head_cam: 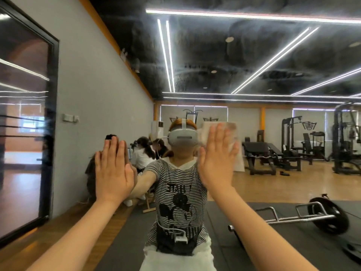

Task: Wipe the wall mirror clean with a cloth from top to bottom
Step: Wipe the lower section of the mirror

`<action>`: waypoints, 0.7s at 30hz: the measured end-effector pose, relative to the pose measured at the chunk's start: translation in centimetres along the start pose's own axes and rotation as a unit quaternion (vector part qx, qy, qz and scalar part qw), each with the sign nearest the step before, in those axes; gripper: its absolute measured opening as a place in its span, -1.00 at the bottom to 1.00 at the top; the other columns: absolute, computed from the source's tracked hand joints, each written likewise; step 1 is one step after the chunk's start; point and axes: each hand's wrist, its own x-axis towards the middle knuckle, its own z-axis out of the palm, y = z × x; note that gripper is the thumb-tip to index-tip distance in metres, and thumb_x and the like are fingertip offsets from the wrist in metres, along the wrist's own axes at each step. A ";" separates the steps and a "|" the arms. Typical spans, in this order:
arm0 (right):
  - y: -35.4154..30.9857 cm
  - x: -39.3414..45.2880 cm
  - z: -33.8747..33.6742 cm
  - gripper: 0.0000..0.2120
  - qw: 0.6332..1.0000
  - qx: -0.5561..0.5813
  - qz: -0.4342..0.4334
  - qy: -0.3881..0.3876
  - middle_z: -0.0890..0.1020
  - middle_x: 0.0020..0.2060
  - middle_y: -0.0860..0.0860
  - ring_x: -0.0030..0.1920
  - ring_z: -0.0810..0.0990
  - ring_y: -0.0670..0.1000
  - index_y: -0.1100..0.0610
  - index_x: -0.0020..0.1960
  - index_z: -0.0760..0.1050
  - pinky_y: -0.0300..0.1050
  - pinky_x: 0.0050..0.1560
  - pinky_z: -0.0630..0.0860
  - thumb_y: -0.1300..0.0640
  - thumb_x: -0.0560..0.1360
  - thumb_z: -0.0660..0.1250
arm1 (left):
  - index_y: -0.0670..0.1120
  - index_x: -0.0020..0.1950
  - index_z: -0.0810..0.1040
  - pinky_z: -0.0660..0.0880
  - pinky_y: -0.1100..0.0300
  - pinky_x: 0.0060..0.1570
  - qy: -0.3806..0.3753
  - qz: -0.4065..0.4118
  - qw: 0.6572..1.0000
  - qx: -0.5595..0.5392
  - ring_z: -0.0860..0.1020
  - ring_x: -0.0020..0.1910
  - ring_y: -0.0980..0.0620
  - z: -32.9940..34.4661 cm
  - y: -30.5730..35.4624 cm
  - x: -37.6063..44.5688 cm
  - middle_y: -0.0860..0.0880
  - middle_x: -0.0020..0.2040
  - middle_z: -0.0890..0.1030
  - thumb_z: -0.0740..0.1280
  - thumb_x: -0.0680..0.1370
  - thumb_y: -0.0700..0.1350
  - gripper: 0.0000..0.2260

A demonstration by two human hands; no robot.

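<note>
The wall mirror (254, 61) fills almost the whole view and reflects a gym and my own figure. My right hand (215, 157) lies flat with straight fingers, pressing a pale cloth (232, 132) against the glass at about head height. Only the cloth's top and right edge show past the fingers. My left hand (112, 169) is also flat against the mirror, fingers straight and together, with nothing under it. Both arms reach forward from the bottom of the view.
A grey wall with a dark-framed glass door (25, 122) stands at the left. In the reflection are a barbell with a plate (324, 214) on black mats, weight machines (293, 145) at the right, and several seated people behind my left hand.
</note>
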 end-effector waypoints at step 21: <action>4.2 -1.2 -0.8 -0.46 0.978 0.045 0.196 0.055 -0.20 0.56 0.00 0.55 -0.24 0.04 0.02 0.54 -0.29 0.10 0.47 -0.31 -0.03 0.65 -0.14 | -0.22 0.55 0.07 -0.17 0.01 0.51 -0.017 -0.004 1.000 0.003 0.06 0.55 -0.17 0.0 -0.1 -0.1 -0.22 0.56 0.11 0.00 0.54 -0.05 -0.41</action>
